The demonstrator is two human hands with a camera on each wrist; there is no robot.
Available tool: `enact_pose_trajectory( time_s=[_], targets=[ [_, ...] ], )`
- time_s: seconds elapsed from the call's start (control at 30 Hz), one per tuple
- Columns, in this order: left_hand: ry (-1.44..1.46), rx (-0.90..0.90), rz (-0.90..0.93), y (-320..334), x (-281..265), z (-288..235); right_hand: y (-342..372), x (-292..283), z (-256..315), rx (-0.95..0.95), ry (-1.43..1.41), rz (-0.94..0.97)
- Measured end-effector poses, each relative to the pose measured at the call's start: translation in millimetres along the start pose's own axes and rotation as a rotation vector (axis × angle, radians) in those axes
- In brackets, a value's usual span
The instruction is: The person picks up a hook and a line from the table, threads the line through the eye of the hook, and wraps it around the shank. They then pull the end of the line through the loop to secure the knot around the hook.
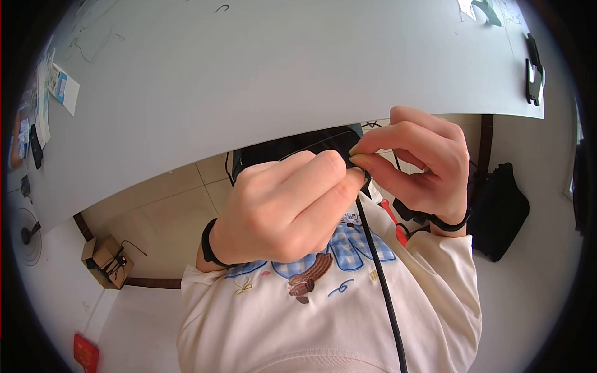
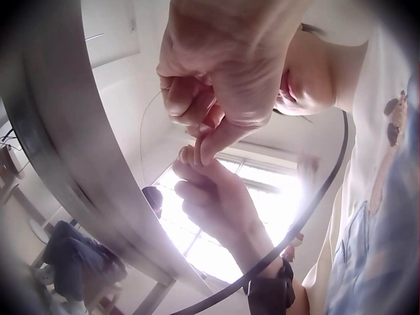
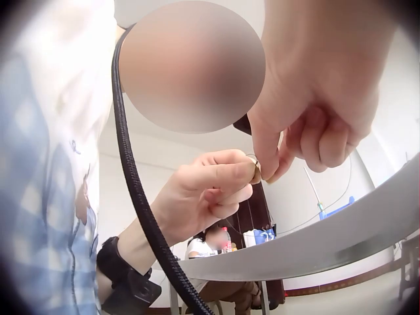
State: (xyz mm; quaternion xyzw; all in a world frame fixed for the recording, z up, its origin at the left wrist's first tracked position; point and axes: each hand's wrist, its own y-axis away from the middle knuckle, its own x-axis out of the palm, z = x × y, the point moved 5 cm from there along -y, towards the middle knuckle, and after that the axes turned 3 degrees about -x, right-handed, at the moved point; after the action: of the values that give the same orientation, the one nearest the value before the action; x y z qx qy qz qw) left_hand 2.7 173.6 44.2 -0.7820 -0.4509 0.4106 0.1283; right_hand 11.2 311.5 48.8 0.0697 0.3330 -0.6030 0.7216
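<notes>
In front of the chest, the left hand and the right hand meet at their fingertips. Each pinches between thumb and forefinger; what lies between is mostly covered. A thin thread curves away from the fingers in the right wrist view, with a tiny loop at the left hand's fingertips. The left wrist view has the same fine thread arcing beside the left hand, above the right hand. The right hand has its other fingers curled.
A black cord hangs down the shirt front. The white table carries a small dark curved piece, loose threads, papers and a black object. A cardboard box stands on the floor. Someone sits beyond the table.
</notes>
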Motion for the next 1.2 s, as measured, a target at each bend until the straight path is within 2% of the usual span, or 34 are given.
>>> enact_pose_trajectory(
  time_s=[0.07,0.37,0.87,1.0,1.2],
  targets=[
    [0.004,0.006,-0.001,-1,-2,-1,1,2,-3,0.08,-0.064,0.073],
    [-0.008,-0.024,-0.038,0,-5,-1,9,6,-8,0.153,-0.134,0.022],
    [-0.07,-0.027,-0.135,3,-9,-2,15,9,-5,0.127,-0.152,-0.029],
    [-0.057,-0.08,-0.153,2,-10,-1,16,10,-5,0.128,-0.169,-0.033],
    [-0.039,-0.099,-0.161,2,-10,1,19,12,-3,0.213,-0.232,-0.025]
  ],
)
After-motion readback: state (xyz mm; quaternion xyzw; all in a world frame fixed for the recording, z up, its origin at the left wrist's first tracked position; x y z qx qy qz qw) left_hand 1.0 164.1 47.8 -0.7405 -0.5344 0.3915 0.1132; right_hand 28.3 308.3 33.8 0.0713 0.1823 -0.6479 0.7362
